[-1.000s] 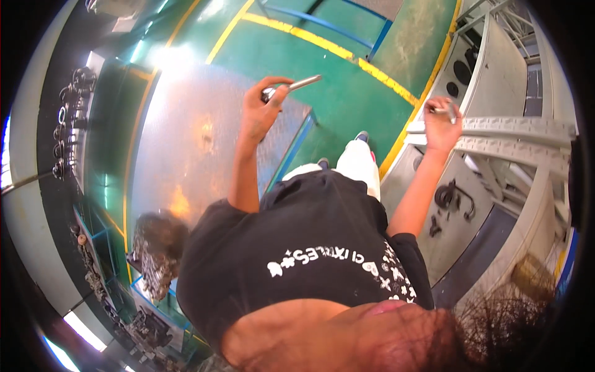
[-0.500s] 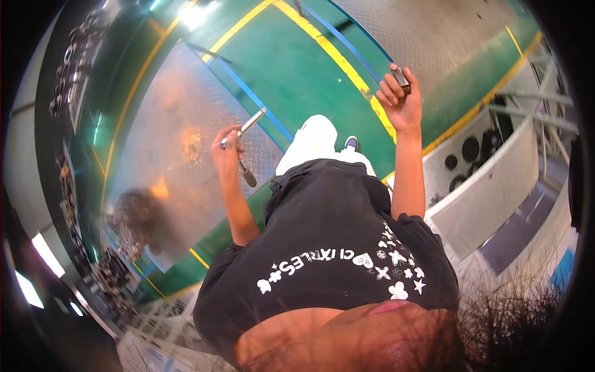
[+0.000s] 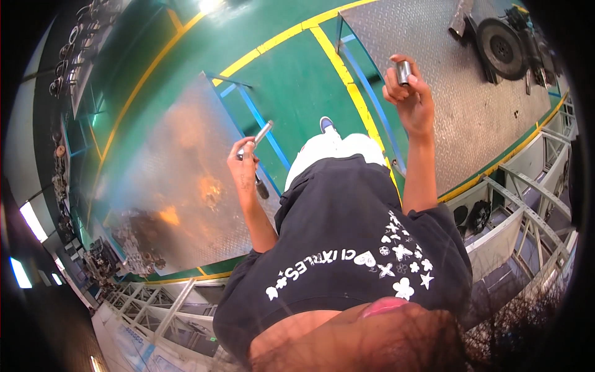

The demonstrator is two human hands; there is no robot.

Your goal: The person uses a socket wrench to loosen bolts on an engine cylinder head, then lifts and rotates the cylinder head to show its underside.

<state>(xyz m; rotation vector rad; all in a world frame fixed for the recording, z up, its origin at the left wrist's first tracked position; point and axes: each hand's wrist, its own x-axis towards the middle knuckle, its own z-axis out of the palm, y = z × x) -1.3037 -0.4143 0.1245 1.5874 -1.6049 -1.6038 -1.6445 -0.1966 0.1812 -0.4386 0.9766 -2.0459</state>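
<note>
The left hand (image 3: 243, 156) has its thumb and fingers closed around the middle of a tool (image 3: 263, 131). The tool's silver shaft slants up and away to the right above the fingers, and its dark handle hangs below the hand. In view, it overlaps the right edge of the left table (image 3: 220, 232), a metal-topped one with a blue frame.

The right hand (image 3: 406, 93) is raised and pinches a short, shiny socket (image 3: 403, 72) between thumb and fingers, the remaining fingers curled. The socket appears against the right table (image 3: 458, 127), inward from its left edge; how high it is above the surface, I cannot tell. The two held things are well apart.

Toward that table's far right corner stands a dark wheel (image 3: 503, 48), machinery beside it. Blurred metal parts (image 3: 133, 251) sit by the left table's near left corner. Between the tables runs green floor (image 3: 297, 80) with yellow lines.
</note>
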